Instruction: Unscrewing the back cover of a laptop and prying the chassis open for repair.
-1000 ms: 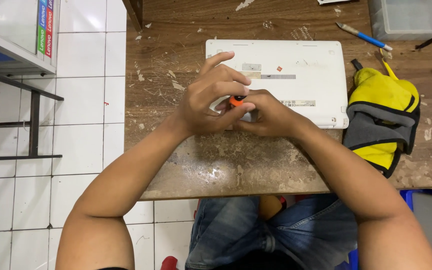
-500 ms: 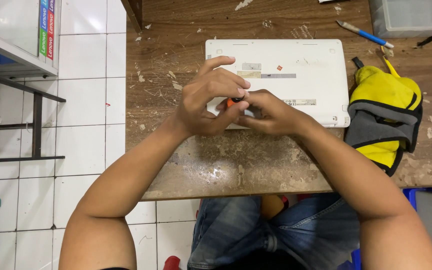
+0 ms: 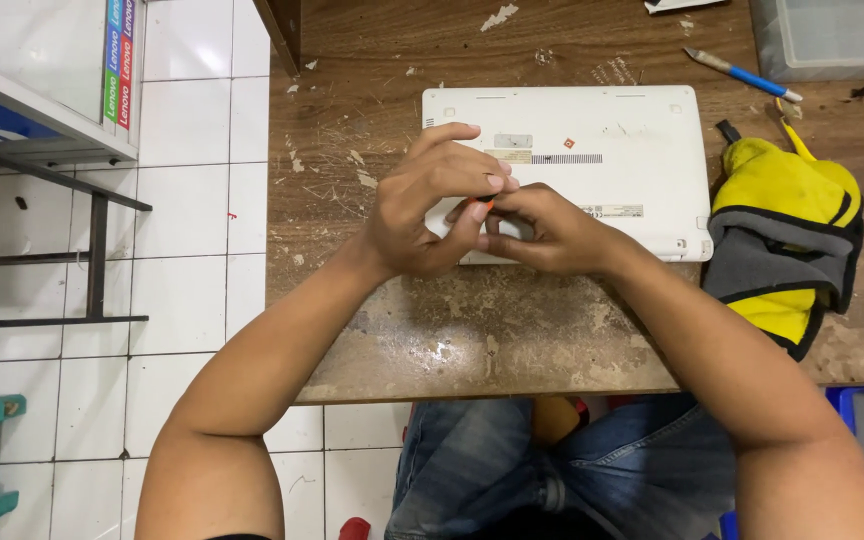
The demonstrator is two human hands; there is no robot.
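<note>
Both hands' fingers (image 3: pixel 497 183) pinch orange tool (image 3: pixel 484 207) over white laptop (image 3: pixel 612 150); yellow bag (image 3: pixel 787 240) rt.

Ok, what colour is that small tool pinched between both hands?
Orange, what little of the small tool shows; head view.

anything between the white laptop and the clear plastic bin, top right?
Head view: a blue-handled pen-like tool lies on the wooden table between the upturned white laptop and the clear plastic bin. Otherwise just scratched wood.
</note>
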